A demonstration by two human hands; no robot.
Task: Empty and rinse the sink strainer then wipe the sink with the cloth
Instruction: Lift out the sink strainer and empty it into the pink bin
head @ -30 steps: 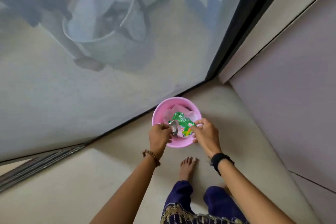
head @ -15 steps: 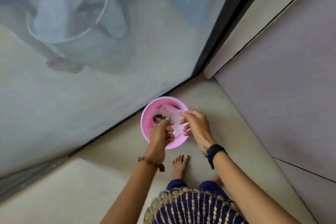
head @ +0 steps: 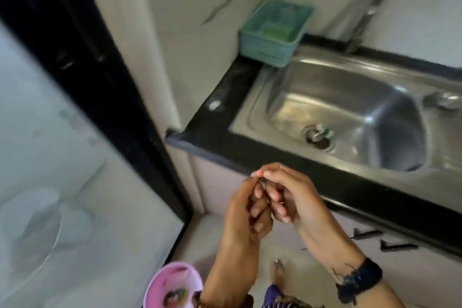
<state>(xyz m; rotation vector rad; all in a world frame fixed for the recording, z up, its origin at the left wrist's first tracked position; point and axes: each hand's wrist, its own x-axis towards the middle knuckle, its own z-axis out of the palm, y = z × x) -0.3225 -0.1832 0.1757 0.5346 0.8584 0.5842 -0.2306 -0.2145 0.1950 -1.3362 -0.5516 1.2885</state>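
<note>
Below the front edge of the black counter [head: 220, 110], the two hands meet in the air, well short of the sink [head: 337, 97]. The left hand [head: 246, 210] and the right hand [head: 291, 199] have curled fingers, tips touching as if rubbing off or pinching something tiny; whether anything is held I cannot tell, since the view is blurred. The strainer [head: 318, 136] seems to sit in the drain at the bottom of the sink, with a green scrap beside it, though blur makes this uncertain. A pink bowl [head: 172, 285] with bits of rubbish stands on the floor by the person's foot. A tap [head: 375, 0] rises at the back edge, and a teal basket [head: 273, 32] sits on the back left corner of the counter. No cloth is clearly visible. Emptying looks partly done, I judge. For the rinse, lifting the strainer by its rim, keeping it low under a gentle stream and turning it over would clear the holes without splashing.
</note>
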